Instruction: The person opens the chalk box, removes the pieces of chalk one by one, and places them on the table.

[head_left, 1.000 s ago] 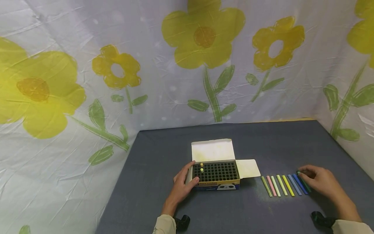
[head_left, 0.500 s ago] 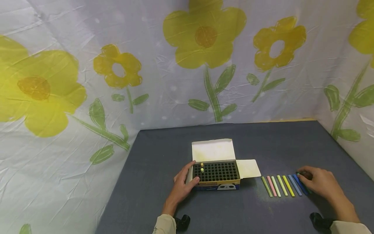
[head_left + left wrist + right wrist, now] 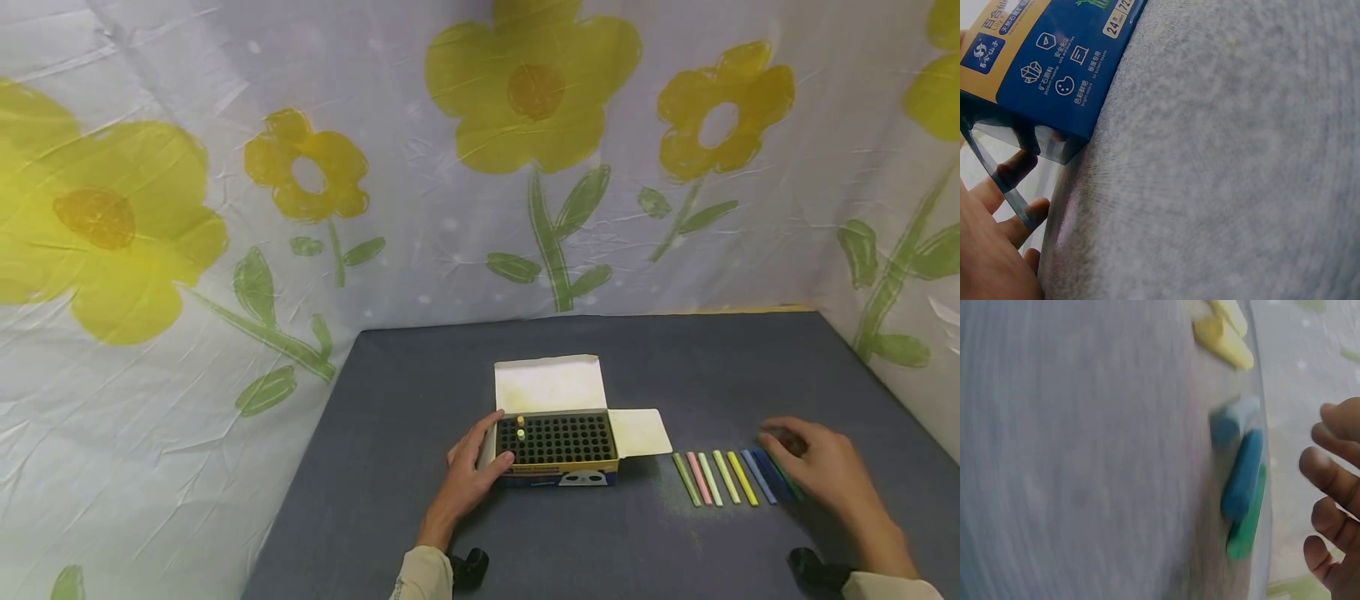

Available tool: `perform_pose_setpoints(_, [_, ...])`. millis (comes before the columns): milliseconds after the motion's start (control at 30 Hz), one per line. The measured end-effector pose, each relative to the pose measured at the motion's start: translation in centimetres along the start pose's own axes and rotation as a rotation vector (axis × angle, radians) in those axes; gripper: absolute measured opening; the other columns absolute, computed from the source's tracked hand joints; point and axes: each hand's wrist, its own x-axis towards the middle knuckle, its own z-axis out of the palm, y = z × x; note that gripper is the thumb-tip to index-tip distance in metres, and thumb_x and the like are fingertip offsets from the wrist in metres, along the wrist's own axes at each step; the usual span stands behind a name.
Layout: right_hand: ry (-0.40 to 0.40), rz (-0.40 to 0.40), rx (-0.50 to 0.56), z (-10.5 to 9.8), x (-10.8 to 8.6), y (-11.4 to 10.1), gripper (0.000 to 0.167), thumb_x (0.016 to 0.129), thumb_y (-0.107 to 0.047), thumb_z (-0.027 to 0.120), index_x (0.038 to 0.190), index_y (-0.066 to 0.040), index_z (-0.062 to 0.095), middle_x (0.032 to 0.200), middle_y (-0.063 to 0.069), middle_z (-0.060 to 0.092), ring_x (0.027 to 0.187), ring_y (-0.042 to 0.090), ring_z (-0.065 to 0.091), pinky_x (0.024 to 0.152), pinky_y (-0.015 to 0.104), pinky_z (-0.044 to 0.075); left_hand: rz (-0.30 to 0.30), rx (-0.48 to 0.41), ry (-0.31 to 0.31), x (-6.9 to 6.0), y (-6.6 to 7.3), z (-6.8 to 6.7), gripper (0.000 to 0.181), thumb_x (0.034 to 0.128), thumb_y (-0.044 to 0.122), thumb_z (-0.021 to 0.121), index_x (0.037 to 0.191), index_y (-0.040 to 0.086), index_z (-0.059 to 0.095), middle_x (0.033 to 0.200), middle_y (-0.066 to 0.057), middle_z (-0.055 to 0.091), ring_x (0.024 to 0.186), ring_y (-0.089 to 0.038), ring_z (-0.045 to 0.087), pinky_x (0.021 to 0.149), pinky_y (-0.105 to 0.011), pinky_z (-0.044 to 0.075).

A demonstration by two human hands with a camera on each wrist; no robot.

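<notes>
In the head view my left hand grips the left end of a chalk box, thumb at the front edge and a finger near the back corner. The box's black holed insert carries two yellowish chalk sticks upright at its left. My right hand hovers with loosely bent fingers over the right end of a row of chalks. There lie a blue chalk and a green chalk; the right wrist view shows the fingers apart from both, holding nothing visible.
Left of these in the row lie a light blue chalk, a yellow chalk, a pink chalk and several others. The box's white lid and side flap stand open. A flowered cloth hangs behind the dark table.
My right hand has shifted slightly left and up from the green chalk, over the blue one. My left hand keeps its grip on the chalk box. The head view has shifted slightly.
</notes>
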Motion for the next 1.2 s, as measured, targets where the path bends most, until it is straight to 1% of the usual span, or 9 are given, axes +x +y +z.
perform_pose_setpoints(133, [0.102, -0.042, 0.062, 1.1, 0.2, -1.8, 0.023, 0.093, -0.015, 0.074, 0.112, -0.003, 0.072, 0.076, 0.001, 0.068, 0.056, -0.003, 0.046, 0.050, 0.026, 0.035, 0.000, 0.005, 0.006, 0.0, 0.0, 0.0, 0.064, 0.0932, 0.042, 0.068, 0.152, 0.043, 0.043, 0.157, 0.000, 0.048, 0.141, -0.038, 0.041, 0.106, -0.072, 0.027])
perform_pose_setpoints(233, [0.160, -0.075, 0.112, 2.0, 0.4, -3.4, 0.022, 0.090, -0.010, 0.076, 0.112, -0.004, 0.073, 0.076, 0.002, 0.068, 0.057, -0.003, 0.047, 0.050, 0.025, 0.036, -0.001, 0.007, 0.007, -0.1, -0.1, 0.0, 0.063, 0.0936, 0.042, 0.068, 0.152, 0.044, 0.043, 0.157, -0.001, 0.048, 0.140, -0.038, 0.041, 0.103, -0.072, 0.031])
perform_pose_setpoints(333, [0.222, -0.132, 0.154, 2.9, 0.6, -5.0, 0.025, 0.086, -0.005, 0.078, 0.111, -0.005, 0.074, 0.076, 0.001, 0.066, 0.059, -0.002, 0.047, 0.052, 0.025, 0.036, -0.004, 0.012, 0.001, -0.1, -0.1, 0.0, 0.063, 0.0940, 0.043, 0.067, 0.152, 0.045, 0.042, 0.157, -0.001, 0.047, 0.140, -0.038, 0.041, 0.103, -0.071, 0.033])
perform_pose_setpoints(467, [0.264, -0.189, 0.210, 3.8, 1.1, -7.1, 0.027, 0.085, -0.003, 0.079, 0.112, -0.007, 0.074, 0.079, -0.002, 0.064, 0.064, -0.002, 0.048, 0.057, 0.024, 0.037, -0.005, 0.023, 0.001, -0.1, -0.1, 0.0, 0.063, 0.0942, 0.044, 0.067, 0.152, 0.046, 0.042, 0.157, -0.001, 0.047, 0.139, -0.037, 0.042, 0.102, -0.070, 0.034])
perform_pose_setpoints(633, [0.252, -0.225, 0.356, 4.8, 1.7, -9.3, 0.028, 0.085, 0.001, 0.077, 0.112, -0.006, 0.075, 0.082, -0.004, 0.065, 0.068, 0.000, 0.053, 0.066, 0.020, 0.041, -0.007, 0.010, 0.012, -0.2, 0.2, 0.0, 0.063, 0.0933, 0.043, 0.068, 0.151, 0.044, 0.043, 0.156, -0.002, 0.049, 0.137, -0.038, 0.043, 0.100, -0.070, 0.036])
perform_pose_setpoints(733, [0.245, -0.256, 0.415, 5.2, 2.1, -10.7, 0.027, 0.084, 0.004, 0.077, 0.110, -0.005, 0.075, 0.081, -0.004, 0.065, 0.068, 0.002, 0.054, 0.067, 0.020, 0.042, -0.003, 0.002, 0.009, -0.2, 0.2, 0.0, 0.064, 0.0932, 0.042, 0.068, 0.152, 0.043, 0.043, 0.156, -0.002, 0.048, 0.140, -0.039, 0.041, 0.101, -0.072, 0.033])
perform_pose_setpoints(1000, [0.240, -0.311, 0.403, 6.2, 2.8, -13.7, 0.028, 0.082, 0.003, 0.079, 0.107, -0.009, 0.076, 0.079, -0.006, 0.063, 0.068, 0.002, 0.051, 0.065, 0.027, 0.044, 0.005, -0.002, 0.005, -0.1, 0.2, 0.0, 0.063, 0.0932, 0.041, 0.067, 0.152, 0.042, 0.043, 0.157, -0.001, 0.047, 0.141, -0.037, 0.041, 0.107, -0.073, 0.025])
perform_pose_setpoints(1100, [0.244, -0.336, 0.406, 6.6, 3.0, -14.7, 0.029, 0.080, 0.004, 0.080, 0.105, -0.009, 0.076, 0.077, -0.007, 0.063, 0.067, 0.003, 0.049, 0.063, 0.030, 0.043, 0.000, -0.006, 0.002, -0.1, 0.3, -0.1, 0.063, 0.0934, 0.042, 0.067, 0.152, 0.043, 0.043, 0.158, 0.000, 0.046, 0.143, -0.037, 0.039, 0.108, -0.073, 0.022])
perform_pose_setpoints(1200, [0.240, -0.364, 0.413, 7.1, 3.2, -15.7, 0.029, 0.079, 0.004, 0.080, 0.105, -0.008, 0.077, 0.076, -0.008, 0.063, 0.066, 0.005, 0.047, 0.063, 0.031, 0.041, 0.002, -0.005, 0.000, -0.1, 0.2, -0.1, 0.064, 0.0931, 0.041, 0.067, 0.152, 0.042, 0.043, 0.158, -0.001, 0.047, 0.142, -0.037, 0.040, 0.108, -0.073, 0.023])
